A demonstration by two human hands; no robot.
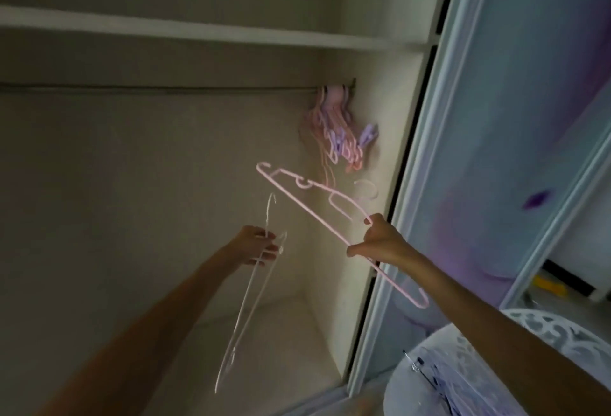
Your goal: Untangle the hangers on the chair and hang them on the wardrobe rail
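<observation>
Above both sets of fingertips, the dark wardrobe rail [165, 87] already carries a pink-and-purple hanger cluster [334, 131]; her right hand [380, 243] pinches a pink plastic hanger [307, 209], the left hand [258, 247] grips a white one [251, 286], so hooking comes next.

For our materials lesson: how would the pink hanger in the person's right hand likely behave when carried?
The pink hanger probably feels light: the right hand holds it up by fingertips. It looks stiff, its long bar staying straight. Its open hook could snag the hangers on the rail.
</observation>
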